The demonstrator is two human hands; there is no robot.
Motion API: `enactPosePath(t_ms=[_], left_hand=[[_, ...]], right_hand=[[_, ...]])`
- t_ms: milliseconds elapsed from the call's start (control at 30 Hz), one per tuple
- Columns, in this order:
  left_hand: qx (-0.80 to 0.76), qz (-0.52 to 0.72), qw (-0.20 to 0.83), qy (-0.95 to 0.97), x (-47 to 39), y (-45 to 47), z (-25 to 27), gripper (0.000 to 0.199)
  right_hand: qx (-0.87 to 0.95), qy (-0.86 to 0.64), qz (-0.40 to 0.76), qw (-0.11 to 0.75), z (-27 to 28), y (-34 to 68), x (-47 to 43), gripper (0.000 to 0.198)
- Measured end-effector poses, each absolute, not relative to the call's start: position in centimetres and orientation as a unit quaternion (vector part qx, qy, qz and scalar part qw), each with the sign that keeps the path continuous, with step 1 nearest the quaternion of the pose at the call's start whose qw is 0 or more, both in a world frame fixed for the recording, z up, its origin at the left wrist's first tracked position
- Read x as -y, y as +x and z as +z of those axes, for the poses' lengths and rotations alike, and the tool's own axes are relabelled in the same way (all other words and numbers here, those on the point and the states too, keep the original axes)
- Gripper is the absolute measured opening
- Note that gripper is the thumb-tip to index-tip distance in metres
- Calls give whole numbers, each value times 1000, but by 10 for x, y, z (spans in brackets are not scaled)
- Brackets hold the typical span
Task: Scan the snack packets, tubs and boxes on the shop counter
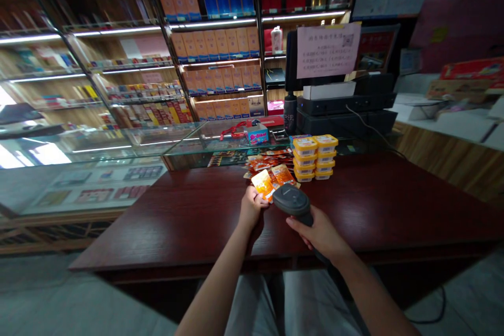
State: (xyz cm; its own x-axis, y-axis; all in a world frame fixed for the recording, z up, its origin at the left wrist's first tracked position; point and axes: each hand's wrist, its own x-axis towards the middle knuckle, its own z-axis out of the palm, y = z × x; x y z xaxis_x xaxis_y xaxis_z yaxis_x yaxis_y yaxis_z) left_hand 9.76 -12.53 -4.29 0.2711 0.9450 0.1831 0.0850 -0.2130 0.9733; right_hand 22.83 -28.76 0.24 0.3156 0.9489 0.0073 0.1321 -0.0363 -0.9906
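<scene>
Right hand (321, 233) grips scanner (293, 200); left hand (252, 205) pinches orange packet (263, 184).

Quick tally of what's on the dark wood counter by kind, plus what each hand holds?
Yellow-lidded tubs: 8, in two stacks of 4
Loose orange packets: pile, too blurred to count
Packet in left hand: 1
Barcode scanner in right hand: 1
Countable total: 10

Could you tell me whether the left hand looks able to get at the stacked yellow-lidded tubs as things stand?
Probably not freely: the left hand is gripping an orange packet, though only loose packets lie before the tubs.
</scene>
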Motion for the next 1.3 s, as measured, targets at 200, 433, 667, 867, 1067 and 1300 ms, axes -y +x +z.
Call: enactPosePath(t_ms=[200,433,667,867,1067,1300], left_hand=[[-403,450,493,627,128,98,-39,11],[-407,460,445,651,134,97,-33,6],[-365,470,438,673,135,94,-36,5],[-352,482,464,655,135,95,-43,9],[-465,494,425,599,109,79,-51,10],[-656,414,194,601,54,8,-28,18]], right_hand=[[463,-601,400,515,5,232,283,25],[463,-604,399,512,3,229,275,29],[486,-601,392,499,3,222,263,22],[522,-614,341,484,6,223,260,24],[602,-694,137,372,12,237,270,25],[656,-728,11,198,1,250,275,13]])
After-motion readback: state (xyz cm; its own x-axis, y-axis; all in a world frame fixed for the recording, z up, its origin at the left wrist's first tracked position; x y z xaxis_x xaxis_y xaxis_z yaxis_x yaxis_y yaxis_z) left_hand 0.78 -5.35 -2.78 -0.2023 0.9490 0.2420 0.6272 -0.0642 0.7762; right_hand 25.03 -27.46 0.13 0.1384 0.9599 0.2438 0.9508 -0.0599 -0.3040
